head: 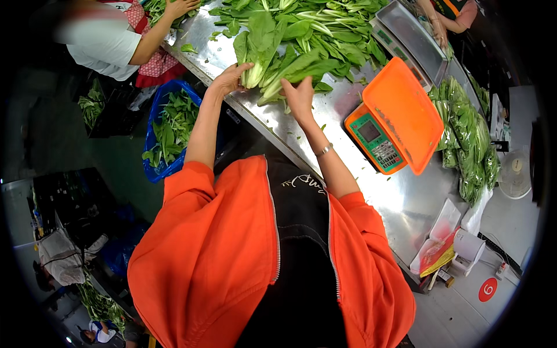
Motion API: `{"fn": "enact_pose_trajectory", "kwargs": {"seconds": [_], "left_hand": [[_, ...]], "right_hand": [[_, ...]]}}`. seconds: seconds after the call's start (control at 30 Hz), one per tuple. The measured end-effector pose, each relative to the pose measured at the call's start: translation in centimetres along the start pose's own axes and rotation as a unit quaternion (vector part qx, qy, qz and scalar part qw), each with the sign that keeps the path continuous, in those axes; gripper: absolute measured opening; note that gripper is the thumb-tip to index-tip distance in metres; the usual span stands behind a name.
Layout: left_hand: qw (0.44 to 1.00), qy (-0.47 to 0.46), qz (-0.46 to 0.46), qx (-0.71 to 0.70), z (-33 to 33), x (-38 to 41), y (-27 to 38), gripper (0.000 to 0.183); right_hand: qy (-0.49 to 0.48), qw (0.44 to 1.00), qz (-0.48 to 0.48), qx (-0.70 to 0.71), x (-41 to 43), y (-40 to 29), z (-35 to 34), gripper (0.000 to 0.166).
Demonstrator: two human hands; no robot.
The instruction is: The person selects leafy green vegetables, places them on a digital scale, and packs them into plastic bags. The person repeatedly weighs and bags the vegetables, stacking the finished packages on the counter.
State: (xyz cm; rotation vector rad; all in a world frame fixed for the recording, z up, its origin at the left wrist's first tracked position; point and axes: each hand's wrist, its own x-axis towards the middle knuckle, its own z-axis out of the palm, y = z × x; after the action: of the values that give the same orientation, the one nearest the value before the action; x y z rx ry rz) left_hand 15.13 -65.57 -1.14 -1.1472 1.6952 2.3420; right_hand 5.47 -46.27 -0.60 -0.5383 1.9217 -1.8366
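My left hand [229, 81] grips the pale stem base of a leafy green head [264, 41], its broad leaves pointing away from me. Thumb and fingers of my right hand [299, 96] close on a second leafy green [311, 65], which lies slanted with its pale stem end toward my left hand. Both hands work over the near edge of a shiny metal table [343, 102]. Just beyond them spreads a large pile of the same loose greens [337, 28]. My right fingertips are partly hidden by the leaves.
An orange digital scale [378, 139] with a tilted-looking orange pan [404, 115] stands to the right. Behind it sits a metal-pan scale [411, 35], beside bagged greens [468, 135]. A blue-lined bin [152, 113] holds leaves. Co-workers' arms [154, 39] and hands [439, 32] are across the table.
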Motion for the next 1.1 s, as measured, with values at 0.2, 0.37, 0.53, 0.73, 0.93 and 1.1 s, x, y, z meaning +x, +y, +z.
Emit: {"fn": "enact_pose_trajectory", "kwargs": {"seconds": [0.2,0.37,0.53,0.73,0.93,1.1], "left_hand": [[0.996,0.036,0.057,0.059,0.2,-0.3,0.7,0.061],[0.971,0.051,0.209,0.100,1.7,-0.9,2.2,0.066],[0.942,0.117,0.127,0.288,0.4,4.3,0.0,0.084],[0.935,0.111,0.075,0.327,2.1,1.8,2.0,0.102],[0.940,0.136,0.183,0.254,1.5,5.1,-0.6,0.086],[0.996,0.078,0.044,0.020,-0.3,0.7,2.1,0.060]], "right_hand": [[0.006,0.993,-0.011,-0.116,3.1,2.9,2.4,0.047],[-0.001,0.989,0.028,-0.142,3.3,2.6,2.4,0.046],[0.026,0.984,-0.010,-0.174,4.4,5.4,3.0,0.047],[-0.009,0.967,0.040,-0.250,3.2,1.4,2.9,0.057],[-0.005,0.979,0.042,-0.199,3.2,2.3,2.9,0.058],[0.026,0.975,0.026,-0.217,3.3,2.9,2.9,0.049]]}}
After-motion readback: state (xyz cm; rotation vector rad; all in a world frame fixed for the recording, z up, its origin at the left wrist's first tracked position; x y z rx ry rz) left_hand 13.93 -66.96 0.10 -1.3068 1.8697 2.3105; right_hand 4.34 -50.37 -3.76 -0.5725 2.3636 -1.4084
